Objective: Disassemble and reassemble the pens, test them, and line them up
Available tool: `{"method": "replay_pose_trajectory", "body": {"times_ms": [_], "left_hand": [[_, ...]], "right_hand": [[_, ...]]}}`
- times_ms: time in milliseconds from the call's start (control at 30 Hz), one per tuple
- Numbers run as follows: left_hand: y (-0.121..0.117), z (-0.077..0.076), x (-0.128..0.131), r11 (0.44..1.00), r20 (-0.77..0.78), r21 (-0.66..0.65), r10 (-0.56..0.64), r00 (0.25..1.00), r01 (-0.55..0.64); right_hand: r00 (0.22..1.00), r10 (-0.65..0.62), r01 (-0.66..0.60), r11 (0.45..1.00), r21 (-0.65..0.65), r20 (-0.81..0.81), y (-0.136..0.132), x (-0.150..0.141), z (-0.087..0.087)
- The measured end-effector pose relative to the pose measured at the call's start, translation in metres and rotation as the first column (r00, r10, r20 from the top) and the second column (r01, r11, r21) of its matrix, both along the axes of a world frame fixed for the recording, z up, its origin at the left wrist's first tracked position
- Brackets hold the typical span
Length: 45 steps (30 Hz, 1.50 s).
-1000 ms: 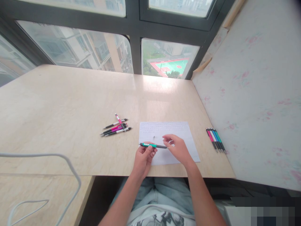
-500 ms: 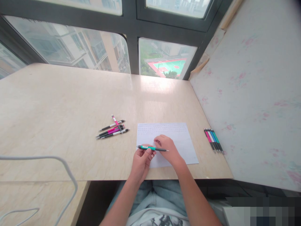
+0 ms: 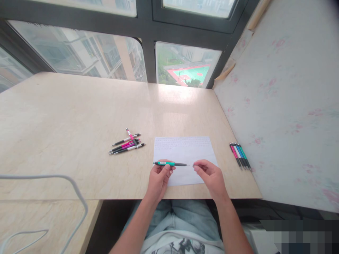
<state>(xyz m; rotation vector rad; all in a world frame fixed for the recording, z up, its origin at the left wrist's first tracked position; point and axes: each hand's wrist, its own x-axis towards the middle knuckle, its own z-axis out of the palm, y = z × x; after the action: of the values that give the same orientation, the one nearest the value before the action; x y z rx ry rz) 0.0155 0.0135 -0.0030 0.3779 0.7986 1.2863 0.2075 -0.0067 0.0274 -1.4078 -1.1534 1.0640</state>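
Observation:
My left hand (image 3: 160,176) is closed around a green and black click pen (image 3: 169,164), held level above a sheet of paper (image 3: 182,150). A thin bare tip (image 3: 188,164) sticks out of the pen's right end. My right hand (image 3: 210,173) pinches a small dark piece (image 3: 193,165), possibly the pen's nose cone, between thumb and forefinger. That piece sits just right of the bare tip, with a small gap between them. The paper carries lines of handwriting along its upper part.
A loose pile of pens (image 3: 127,144), pink, purple and white, lies on the table (image 3: 79,116) to the left. A neat row of pens (image 3: 239,156) lies at right beside the floral wall (image 3: 278,116). A grey cable (image 3: 76,187) loops at lower left.
My right hand has reached to the paper, picked up the small dark piece lying there and brought it right, opposite the pen's tip. My left hand keeps holding the pen.

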Motion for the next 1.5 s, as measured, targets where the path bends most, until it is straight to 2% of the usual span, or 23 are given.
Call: {"method": "replay_pose_trajectory", "body": {"times_ms": [167, 333, 533, 800, 1333, 1500], "left_hand": [[0.0, 0.004, 0.001, 1.0, -0.021, 0.007, -0.018, 1.0, 0.018], [0.001, 0.005, 0.0, 1.0, -0.009, -0.003, -0.007, 1.0, 0.007], [0.001, 0.003, 0.001, 1.0, -0.019, 0.005, -0.007, 1.0, 0.007], [-0.001, -0.001, 0.001, 0.999, -0.047, 0.043, -0.032, 0.998, 0.034], [-0.003, 0.006, 0.002, 0.994, -0.095, 0.072, -0.078, 0.992, 0.085], [-0.003, 0.007, 0.001, 0.988, -0.105, 0.088, -0.117, 0.988, 0.127]], "right_hand": [[0.986, 0.049, -0.067, 0.992, 0.108, 0.157, 0.004, -0.012, 0.005], [0.971, 0.055, -0.094, 0.982, 0.163, 0.231, 0.005, -0.018, 0.003], [0.978, 0.019, -0.048, 0.99, 0.135, 0.21, 0.0, -0.011, 0.0], [0.975, -0.003, -0.032, 0.987, 0.158, 0.221, 0.0, -0.009, 0.006], [0.956, 0.067, -0.123, 0.975, 0.185, 0.285, -0.002, -0.016, 0.01], [0.954, 0.063, -0.108, 0.984, 0.142, 0.292, -0.003, -0.014, 0.009]]}}
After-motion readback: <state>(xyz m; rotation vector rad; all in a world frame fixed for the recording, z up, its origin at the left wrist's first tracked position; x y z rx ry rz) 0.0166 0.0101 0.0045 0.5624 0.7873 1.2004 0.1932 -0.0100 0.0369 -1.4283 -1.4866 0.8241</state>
